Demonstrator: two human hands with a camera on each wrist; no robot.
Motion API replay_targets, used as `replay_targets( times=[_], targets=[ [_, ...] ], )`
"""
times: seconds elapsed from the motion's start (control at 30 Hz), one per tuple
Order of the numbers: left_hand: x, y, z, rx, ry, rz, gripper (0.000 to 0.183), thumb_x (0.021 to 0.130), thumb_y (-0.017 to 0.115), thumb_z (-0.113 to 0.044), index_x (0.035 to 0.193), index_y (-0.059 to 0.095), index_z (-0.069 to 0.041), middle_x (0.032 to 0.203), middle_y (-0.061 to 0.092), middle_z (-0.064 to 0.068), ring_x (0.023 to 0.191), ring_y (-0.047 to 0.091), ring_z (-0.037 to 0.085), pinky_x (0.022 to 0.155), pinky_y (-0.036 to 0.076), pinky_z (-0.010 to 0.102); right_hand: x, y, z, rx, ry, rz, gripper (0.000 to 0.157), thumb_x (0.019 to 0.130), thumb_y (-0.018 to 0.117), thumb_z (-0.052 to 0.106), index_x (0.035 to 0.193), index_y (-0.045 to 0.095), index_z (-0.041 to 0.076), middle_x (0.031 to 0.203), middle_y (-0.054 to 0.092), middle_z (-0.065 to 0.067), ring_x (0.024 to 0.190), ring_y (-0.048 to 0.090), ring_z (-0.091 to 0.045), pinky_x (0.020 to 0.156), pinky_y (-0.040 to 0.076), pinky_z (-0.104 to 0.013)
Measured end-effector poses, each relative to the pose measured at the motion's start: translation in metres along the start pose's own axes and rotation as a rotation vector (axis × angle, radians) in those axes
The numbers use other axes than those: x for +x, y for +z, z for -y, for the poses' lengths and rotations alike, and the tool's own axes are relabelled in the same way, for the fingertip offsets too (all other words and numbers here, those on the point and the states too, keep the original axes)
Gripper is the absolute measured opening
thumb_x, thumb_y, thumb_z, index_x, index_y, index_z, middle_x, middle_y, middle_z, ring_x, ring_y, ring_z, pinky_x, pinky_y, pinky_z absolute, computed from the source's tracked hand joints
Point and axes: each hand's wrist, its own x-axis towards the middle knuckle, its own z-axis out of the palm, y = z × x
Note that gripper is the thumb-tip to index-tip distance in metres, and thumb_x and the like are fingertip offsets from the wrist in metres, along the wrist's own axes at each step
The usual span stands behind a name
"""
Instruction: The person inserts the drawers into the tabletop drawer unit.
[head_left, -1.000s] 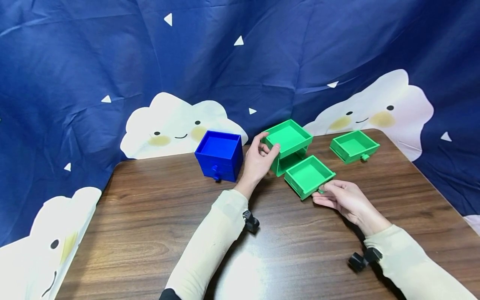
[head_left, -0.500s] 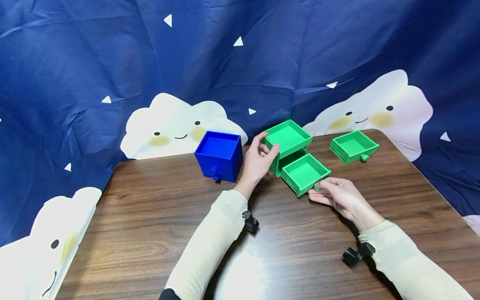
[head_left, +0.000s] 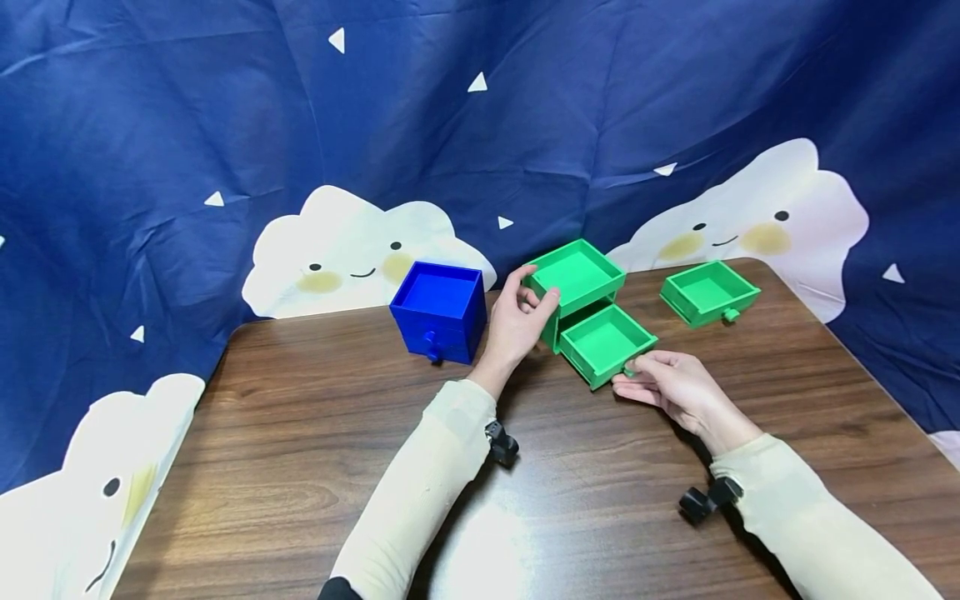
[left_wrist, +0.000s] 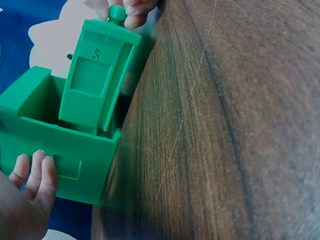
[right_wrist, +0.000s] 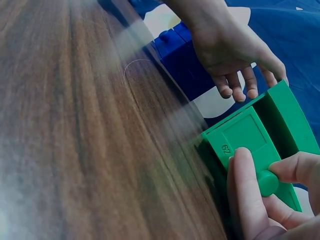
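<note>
Pinching a round knob [right_wrist: 268,183] between thumb and fingers, the right hand [head_left: 681,393] holds a green drawer [head_left: 606,342] just ahead of its fingertips, the drawer's far end at the opening of a green cabinet [head_left: 576,277]. The left hand [head_left: 513,329] grips that cabinet's side, thumb at the front edge, forefinger at the top rim, other fingertips on the wall. Farther off than the right fingers sits a second drawer [head_left: 708,290]; left of the left fingers stands a blue cabinet [head_left: 439,310].
</note>
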Motion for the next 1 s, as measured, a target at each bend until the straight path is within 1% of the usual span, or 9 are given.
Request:
replay_targets(
  times=[0.2,0.37,0.6,0.7,0.77,0.8,0.9,1.0],
  targets=[
    [0.001,0.0,0.0,0.003,0.002,-0.006,0.055,0.1,0.074,-0.032,0.151,0.059,-0.017,0.089,0.057,-0.005,0.072,0.052,0.007,0.07,0.044,0.019,0.004,0.003,0.001,-0.006,-0.002,-0.011,0.026,0.105,0.05,-0.005,0.094,0.072,0.003,0.087,0.08,-0.012,0.085,0.081,-0.016,0.084,0.065,-0.029],
    [0.0,0.0,0.0,0.002,0.005,0.001,0.054,0.101,0.074,-0.032,0.151,0.059,-0.017,0.089,0.057,-0.003,0.073,0.052,0.01,0.07,0.044,0.02,0.006,0.004,0.001,-0.003,0.002,-0.013,0.025,0.105,0.05,-0.006,0.095,0.072,0.002,0.087,0.08,-0.012,0.085,0.081,-0.016,0.083,0.065,-0.029],
    [-0.001,0.0,-0.001,0.003,-0.002,0.001,0.054,0.1,0.074,-0.032,0.15,0.059,-0.017,0.089,0.057,-0.003,0.072,0.051,0.008,0.069,0.044,0.02,0.009,0.003,0.001,-0.001,-0.005,0.011,0.026,0.106,0.048,-0.006,0.097,0.072,0.001,0.088,0.08,-0.013,0.086,0.082,-0.017,0.084,0.066,-0.031],
    [-0.002,0.0,-0.002,-0.008,-0.005,0.003,0.055,0.1,0.074,-0.031,0.15,0.059,-0.016,0.089,0.057,-0.003,0.071,0.051,0.008,0.069,0.044,0.02,0.01,0.003,0.002,-0.037,-0.003,0.024,0.021,0.107,0.048,-0.004,0.105,0.069,-0.003,0.089,0.081,-0.013,0.084,0.082,-0.017,0.082,0.066,-0.032],
    [-0.002,0.0,-0.002,-0.011,-0.006,0.004,0.055,0.1,0.074,-0.031,0.15,0.058,-0.015,0.089,0.056,-0.004,0.071,0.051,0.008,0.069,0.044,0.02,0.011,0.003,0.003,-0.076,0.007,0.028,0.016,0.108,0.051,-0.002,0.112,0.066,-0.006,0.089,0.081,-0.012,0.082,0.081,-0.017,0.081,0.066,-0.031],
    [-0.002,0.0,-0.002,-0.01,-0.006,0.004,0.055,0.1,0.074,-0.031,0.151,0.058,-0.015,0.089,0.056,-0.004,0.071,0.051,0.008,0.069,0.044,0.02,0.011,0.003,0.003,-0.102,0.012,0.027,0.017,0.108,0.052,0.0,0.117,0.064,-0.008,0.09,0.081,-0.011,0.081,0.081,-0.016,0.08,0.066,-0.031],
    [-0.002,0.0,-0.002,-0.005,-0.002,0.003,0.055,0.101,0.074,-0.03,0.151,0.058,-0.015,0.089,0.056,-0.005,0.072,0.052,0.01,0.069,0.044,0.019,0.014,0.003,0.005,-0.156,0.039,0.007,0.026,0.11,0.054,0.004,0.128,0.058,-0.014,0.089,0.081,-0.009,0.078,0.08,-0.015,0.079,0.066,-0.029],
    [-0.002,0.0,-0.002,-0.007,-0.001,0.001,0.054,0.101,0.074,-0.029,0.151,0.058,-0.015,0.089,0.055,-0.005,0.075,0.054,0.017,0.069,0.043,0.019,0.016,0.005,0.006,-0.19,0.058,-0.006,0.036,0.111,0.054,0.008,0.137,0.051,-0.018,0.089,0.081,-0.008,0.077,0.08,-0.013,0.079,0.066,-0.029]
  ],
)
